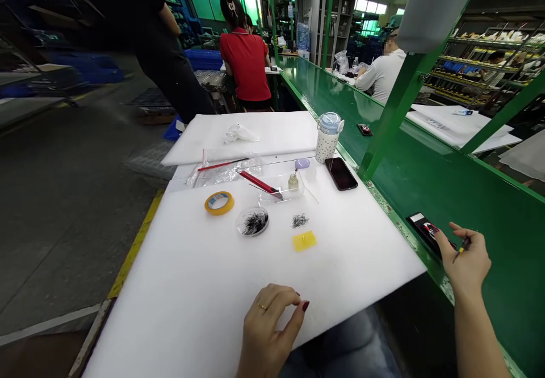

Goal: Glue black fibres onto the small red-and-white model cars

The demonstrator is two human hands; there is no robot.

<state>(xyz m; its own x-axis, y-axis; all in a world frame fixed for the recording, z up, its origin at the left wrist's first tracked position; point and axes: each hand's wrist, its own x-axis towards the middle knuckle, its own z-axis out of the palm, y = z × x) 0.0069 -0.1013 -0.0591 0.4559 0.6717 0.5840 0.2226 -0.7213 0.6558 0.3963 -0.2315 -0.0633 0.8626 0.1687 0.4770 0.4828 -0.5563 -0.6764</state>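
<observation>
My left hand (270, 330) hovers over the near edge of the white table, thumb and index fingertips pinched together; what they hold, if anything, is too small to make out. On the right, my right hand (466, 261) reaches over the green conveyor. A thin dark tool with a yellow part (462, 247) is tucked in its curled fingers. Its thumb is at a black flat piece with red and white markings (426, 229) lying on the conveyor. In front of my left hand are a yellow pad (304, 240), loose black fibres (300, 220) and a clear round dish of black fibres (253, 222).
A yellow tape roll (219, 202), a red-handled tool (259, 184), a small glass bottle (293, 182), a phone (341, 173) and a patterned cup (327, 139) stand or lie farther back. A green post (387, 120) rises beside the conveyor (451, 179). Other people are beyond.
</observation>
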